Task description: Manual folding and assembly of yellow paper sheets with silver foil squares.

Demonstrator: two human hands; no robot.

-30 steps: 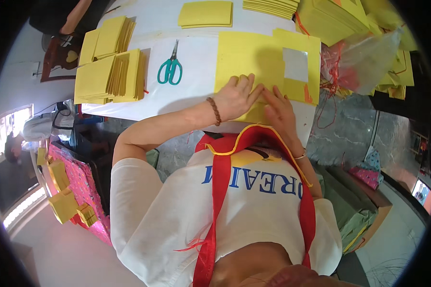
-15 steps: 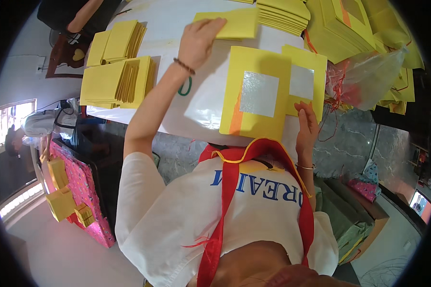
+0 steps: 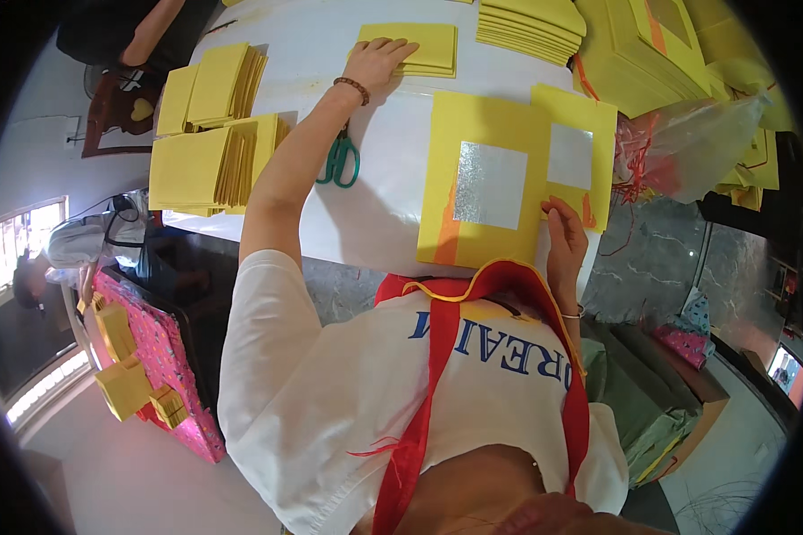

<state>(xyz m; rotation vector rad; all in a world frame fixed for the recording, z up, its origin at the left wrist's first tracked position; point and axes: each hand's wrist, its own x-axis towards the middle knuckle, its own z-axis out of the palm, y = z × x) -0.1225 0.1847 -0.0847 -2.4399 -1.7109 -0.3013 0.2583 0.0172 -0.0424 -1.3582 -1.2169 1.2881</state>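
Note:
My left hand [image 3: 380,64] lies flat, fingers stretched, on the left side of a small stack of folded yellow paper [image 3: 433,46] at the table's far side. Nearer me is a large yellow paper piece [image 3: 484,116] with a pale, shiny rectangular panel and an orange strip. A similar yellow piece [image 3: 571,102] lies partly under its right edge. My right hand [image 3: 565,245] is beside the large piece's lower right edge, its fingers loosely bent and apart, fingertips close to the paper. Green-handled scissors [image 3: 341,168] rest below my left wrist, their blades partly hidden.
Stacks of folded yellow paper [image 3: 187,168] stand at the table's left, with more [image 3: 531,31] at the far side. A tall yellow pile [image 3: 656,53] and a clear plastic bag [image 3: 687,147] with red strings are at right. Another person's arm [image 3: 154,31] shows at upper left.
My left hand has pressed down onto the folded paper, which now sits squarer on its stack. My right hand has moved left, toward the large piece's edge. More of the scissors shows.

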